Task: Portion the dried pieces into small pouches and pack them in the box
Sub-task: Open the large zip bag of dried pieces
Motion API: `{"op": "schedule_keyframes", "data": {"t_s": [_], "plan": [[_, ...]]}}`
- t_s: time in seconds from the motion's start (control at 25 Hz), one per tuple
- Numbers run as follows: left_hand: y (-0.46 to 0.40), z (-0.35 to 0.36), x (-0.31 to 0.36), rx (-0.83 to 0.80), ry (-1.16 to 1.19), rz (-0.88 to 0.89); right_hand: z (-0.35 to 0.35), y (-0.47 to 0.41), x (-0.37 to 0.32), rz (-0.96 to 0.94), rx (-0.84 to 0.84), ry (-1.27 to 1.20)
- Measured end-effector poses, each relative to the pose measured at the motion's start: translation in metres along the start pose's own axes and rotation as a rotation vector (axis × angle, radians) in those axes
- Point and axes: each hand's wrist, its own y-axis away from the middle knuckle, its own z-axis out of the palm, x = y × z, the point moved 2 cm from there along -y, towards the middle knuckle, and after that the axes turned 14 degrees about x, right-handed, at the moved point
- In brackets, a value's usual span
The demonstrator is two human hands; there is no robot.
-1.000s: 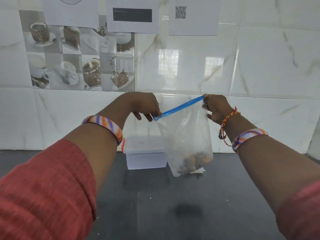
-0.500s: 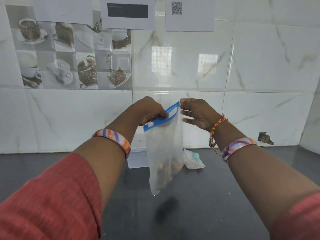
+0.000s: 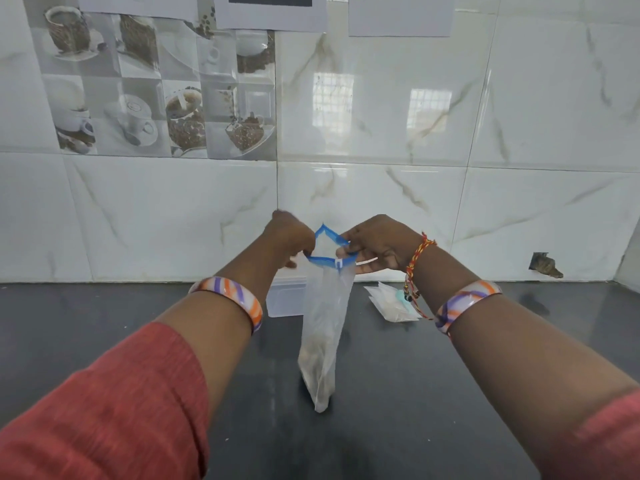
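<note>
A clear zip bag (image 3: pixel 323 327) with a blue zip strip hangs in the air above the dark counter. Brown dried pieces (image 3: pixel 317 362) lie in its lower part. My left hand (image 3: pixel 289 239) pinches the left side of the blue rim and my right hand (image 3: pixel 375 245) pinches the right side, and the mouth is pulled apart into an open loop. Behind the bag a clear plastic box (image 3: pixel 285 297) stands by the wall, mostly hidden by my left arm. A small stack of empty pouches (image 3: pixel 391 303) lies on the counter under my right wrist.
The dark counter (image 3: pixel 398 410) runs up to a white tiled wall (image 3: pixel 381 188) with papers taped at the top. A hole in the wall (image 3: pixel 543 265) sits low at the right.
The bag's zip strip was stretched flat between my hands; the hands have come together and lowered, and the mouth has spread open. The bag hangs narrower and nearer the counter.
</note>
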Motion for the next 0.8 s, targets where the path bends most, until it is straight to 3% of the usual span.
{"op": "schedule_keyframes", "data": {"t_s": [0.12,0.2,0.32,0.4,0.48,0.64,0.8], "plan": [[-0.005,-0.005,0.014,-0.053,-0.101,0.309,0.003,0.004,-0.008,-0.136,-0.049,0.120],[-0.005,-0.009,0.020,-0.081,-0.157,0.360,0.001,0.003,-0.010,-0.164,-0.037,0.132],[-0.007,-0.013,0.015,-0.179,-0.007,0.097,-0.001,0.002,0.002,-0.009,-0.015,-0.098],[-0.005,-0.008,0.004,-0.342,0.187,-0.145,0.001,-0.004,0.016,0.132,-0.039,-0.249],[-0.004,-0.002,-0.007,-0.393,0.475,-0.327,0.005,-0.007,0.027,0.260,-0.088,-0.310],[0.001,0.032,-0.030,-0.302,1.172,-0.573,0.009,-0.012,0.046,0.222,-0.011,-0.154],[0.000,0.043,-0.032,-0.148,1.248,-0.535,0.015,0.001,0.053,0.451,-0.159,-0.243]]}}
